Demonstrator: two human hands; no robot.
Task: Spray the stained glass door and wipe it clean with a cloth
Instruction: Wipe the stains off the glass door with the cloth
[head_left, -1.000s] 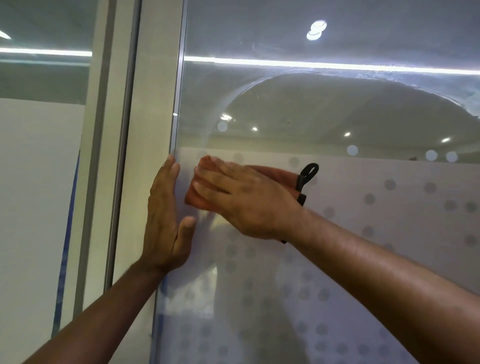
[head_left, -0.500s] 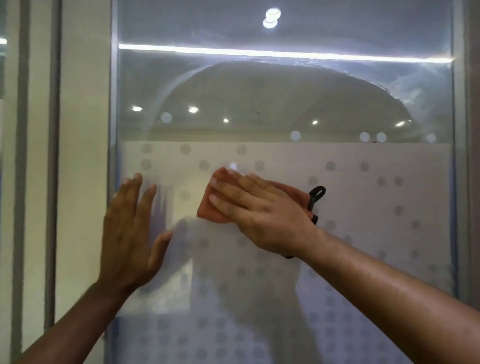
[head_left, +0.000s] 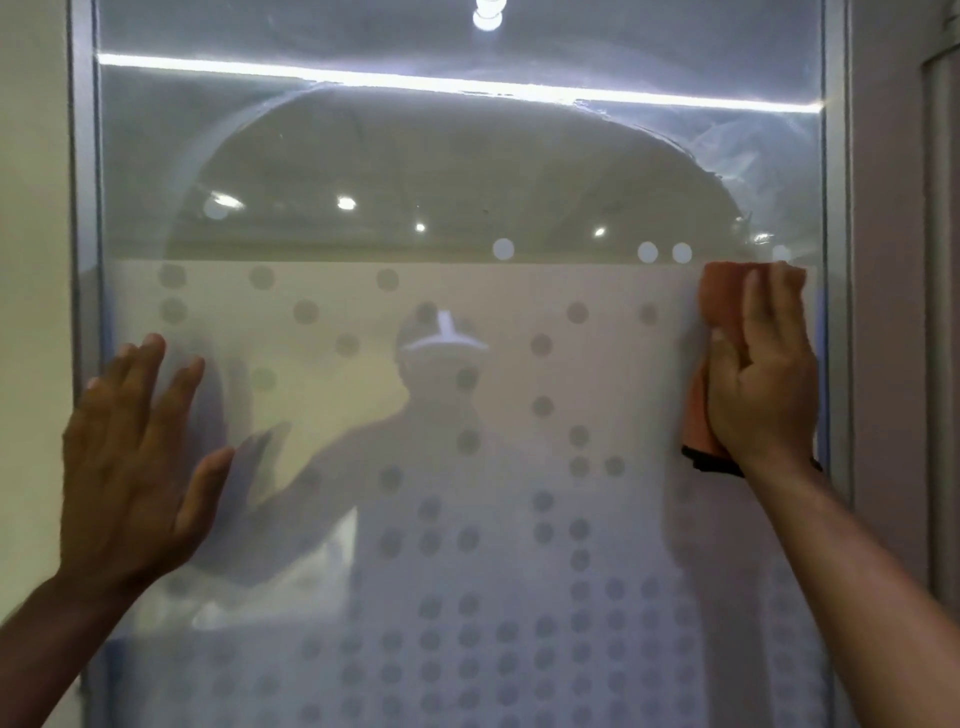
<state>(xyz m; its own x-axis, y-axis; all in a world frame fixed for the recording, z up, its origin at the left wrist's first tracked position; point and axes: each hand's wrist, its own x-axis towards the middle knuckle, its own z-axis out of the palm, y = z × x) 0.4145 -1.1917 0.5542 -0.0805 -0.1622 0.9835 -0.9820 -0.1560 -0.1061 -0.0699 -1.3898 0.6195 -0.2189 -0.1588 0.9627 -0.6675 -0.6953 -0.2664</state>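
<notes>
Orange cloth (head_left: 719, 306) is pressed flat against the frosted, dotted glass door (head_left: 467, 415) at its right edge by the right hand (head_left: 761, 384), while the left hand (head_left: 132, 467), fingers spread wide, braces the pane's left side beside the aluminium frame (head_left: 83, 208).

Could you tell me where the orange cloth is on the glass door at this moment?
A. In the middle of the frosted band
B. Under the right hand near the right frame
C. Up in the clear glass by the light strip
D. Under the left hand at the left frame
B: the right hand presses the orange cloth flat against the glass door close to its right frame, at the frosted band's top edge, while the left hand is bare.
</notes>
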